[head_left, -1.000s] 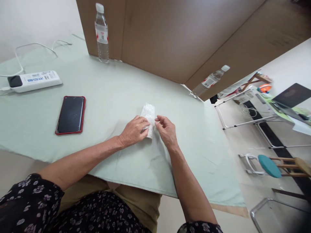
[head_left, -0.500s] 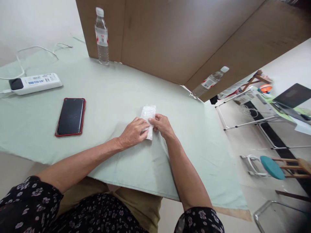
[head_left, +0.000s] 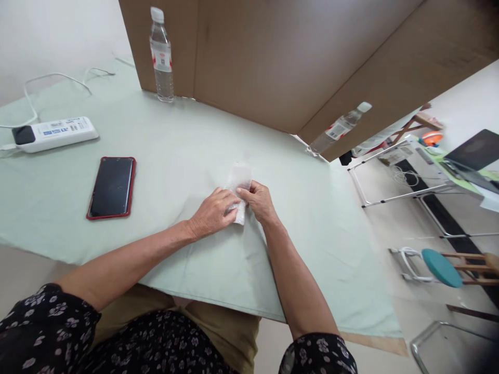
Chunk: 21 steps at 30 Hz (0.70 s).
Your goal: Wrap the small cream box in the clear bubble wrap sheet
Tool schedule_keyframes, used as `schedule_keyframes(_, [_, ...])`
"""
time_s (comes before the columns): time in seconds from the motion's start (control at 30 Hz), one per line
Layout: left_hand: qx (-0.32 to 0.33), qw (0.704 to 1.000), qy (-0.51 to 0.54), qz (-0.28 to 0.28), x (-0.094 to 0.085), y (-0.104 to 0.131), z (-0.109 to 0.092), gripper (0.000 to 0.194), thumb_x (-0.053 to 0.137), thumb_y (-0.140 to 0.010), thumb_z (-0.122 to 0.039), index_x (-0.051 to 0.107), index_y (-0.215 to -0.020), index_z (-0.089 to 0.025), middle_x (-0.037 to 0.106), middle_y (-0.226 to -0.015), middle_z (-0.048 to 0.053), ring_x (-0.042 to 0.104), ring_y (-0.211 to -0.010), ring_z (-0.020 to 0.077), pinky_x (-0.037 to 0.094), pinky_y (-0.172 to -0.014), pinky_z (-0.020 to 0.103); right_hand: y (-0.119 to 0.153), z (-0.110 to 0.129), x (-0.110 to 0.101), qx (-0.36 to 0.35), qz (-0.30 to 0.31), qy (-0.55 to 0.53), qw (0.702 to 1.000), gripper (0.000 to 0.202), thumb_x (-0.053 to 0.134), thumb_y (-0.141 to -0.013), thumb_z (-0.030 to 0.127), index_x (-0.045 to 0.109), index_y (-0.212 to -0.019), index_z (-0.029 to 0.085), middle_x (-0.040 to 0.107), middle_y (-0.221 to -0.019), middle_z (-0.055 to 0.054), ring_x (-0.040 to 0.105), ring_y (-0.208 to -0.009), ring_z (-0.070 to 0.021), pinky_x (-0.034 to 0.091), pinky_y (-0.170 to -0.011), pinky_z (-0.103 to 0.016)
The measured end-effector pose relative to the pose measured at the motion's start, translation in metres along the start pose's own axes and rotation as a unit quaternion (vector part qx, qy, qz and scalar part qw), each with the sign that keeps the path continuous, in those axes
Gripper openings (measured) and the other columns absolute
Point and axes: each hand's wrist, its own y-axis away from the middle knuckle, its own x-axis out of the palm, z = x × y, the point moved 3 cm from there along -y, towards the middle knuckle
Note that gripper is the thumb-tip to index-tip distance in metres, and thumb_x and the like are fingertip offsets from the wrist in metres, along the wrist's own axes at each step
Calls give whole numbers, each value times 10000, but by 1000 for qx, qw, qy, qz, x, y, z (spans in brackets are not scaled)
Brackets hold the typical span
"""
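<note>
A small whitish piece of bubble wrap (head_left: pixel 240 175) is held just above or on the pale green cloth in the middle of the table. From its left side, my left hand (head_left: pixel 213 212) grips it with bent fingers. My right hand (head_left: pixel 260 201) pinches its right edge, thumb on top and fingers curled beneath. Both hands are close together, and their fingers cover the middle of the wrap. Whether anything lies inside it, I cannot tell.
To the left lies a phone (head_left: pixel 111 187) in a red case, with a white power strip (head_left: pixel 56 134) beyond it. Two water bottles (head_left: pixel 161 62) stand against a tall cardboard panel (head_left: pixel 249 67). A teal stool (head_left: pixel 442 267) is on the floor at right.
The upper part of the bubble wrap looks more blurred and lifted slightly upward. Both hands keep nearly the same place and grip. The camera view has shifted a little.
</note>
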Motion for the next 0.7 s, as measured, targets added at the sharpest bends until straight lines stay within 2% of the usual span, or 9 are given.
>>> schedule_keyframes(0.33, [1, 1000, 1, 3, 2, 0, 3, 176, 542, -839, -119, 657, -957, -181, 703, -939, 57, 564, -840, 205, 499, -857, 376, 9, 2, 2, -2, 10, -58, 998, 270, 773, -648, 393, 653, -780, 190, 607, -707, 37, 502, -680, -126, 422, -678, -268])
schedule_keyframes(0.7, [-14, 1000, 9, 0, 2, 0, 4, 210, 568, -852, -140, 685, -1016, -200, 671, -973, 65, 602, -937, 220, 530, -871, 385, 15, 8, 2, 4, 11, -41, 999, 284, 766, -675, 419, 642, -808, 201, 646, -751, 16, 554, -712, -151, 454, -696, -290])
